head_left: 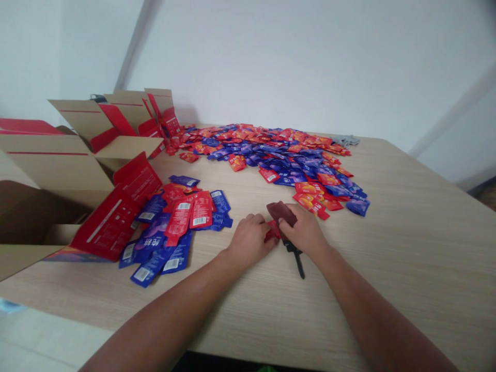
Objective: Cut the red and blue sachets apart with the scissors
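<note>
- At the middle of the table (387, 268), near the front edge of the big heap of packets (282, 150), working with both hands close together, knuckles almost touching.
- Pinching a small red packet (272, 231) with the left hand (248, 238), fingers curled shut over its near end, heel of the hand resting on the wood.
- Closing the right hand (304, 230) over a dark maroon pouch (281, 212) from above, thumb and fingers wrapped round it, the red packet meeting it at the fingertips.
- Lying under the right wrist, a black tool (296, 258), perhaps a pen or scissors, too dark for telling which; hard to say whether gripped or merely trapped beneath.
- Judging the grip: keeping both wrists low on the table for steadiness, holding the packet by its edge rather than its belly, so avoiding crushing.
- Watching the tool, likely to roll or snag a sleeve-less arm.
- Leaving the sorted pile (174, 227) at left and the open cardboard boxes (77, 155) well apart, out of elbow range.
</note>
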Available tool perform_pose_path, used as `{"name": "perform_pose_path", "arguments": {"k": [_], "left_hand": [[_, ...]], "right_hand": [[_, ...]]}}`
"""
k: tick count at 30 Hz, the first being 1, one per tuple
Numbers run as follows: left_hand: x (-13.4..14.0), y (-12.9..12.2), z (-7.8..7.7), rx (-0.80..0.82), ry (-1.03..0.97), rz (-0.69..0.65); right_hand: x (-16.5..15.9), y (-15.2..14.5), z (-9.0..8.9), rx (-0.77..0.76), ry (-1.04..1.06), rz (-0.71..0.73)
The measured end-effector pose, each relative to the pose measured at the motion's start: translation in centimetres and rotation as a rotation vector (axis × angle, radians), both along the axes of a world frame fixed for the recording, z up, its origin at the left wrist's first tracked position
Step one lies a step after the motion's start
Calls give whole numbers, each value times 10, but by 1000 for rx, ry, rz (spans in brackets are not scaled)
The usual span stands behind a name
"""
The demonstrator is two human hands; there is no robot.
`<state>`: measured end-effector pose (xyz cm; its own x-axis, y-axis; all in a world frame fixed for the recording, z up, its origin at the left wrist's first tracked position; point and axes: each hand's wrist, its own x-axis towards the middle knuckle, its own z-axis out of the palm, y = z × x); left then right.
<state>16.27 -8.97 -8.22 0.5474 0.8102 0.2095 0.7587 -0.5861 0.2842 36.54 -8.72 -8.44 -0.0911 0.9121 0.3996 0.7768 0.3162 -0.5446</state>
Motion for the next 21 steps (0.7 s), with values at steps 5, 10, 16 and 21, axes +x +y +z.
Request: {"name": "perform_pose_path", "arguments": {"k": [5,10,16,21], "left_hand": [[0,1,-1,5,-14,1],[-1,-1,1,0,1,5],[-2,-1,2,0,27,11],[-2,0,1,0,16,9]], "right_hand": [[-13,-4,-6,-93,-88,83],[0,8,-10,-98,-116,-16],[20,17,-12,-101,-126,-163],[13,9,-6,35,15,-144]]}}
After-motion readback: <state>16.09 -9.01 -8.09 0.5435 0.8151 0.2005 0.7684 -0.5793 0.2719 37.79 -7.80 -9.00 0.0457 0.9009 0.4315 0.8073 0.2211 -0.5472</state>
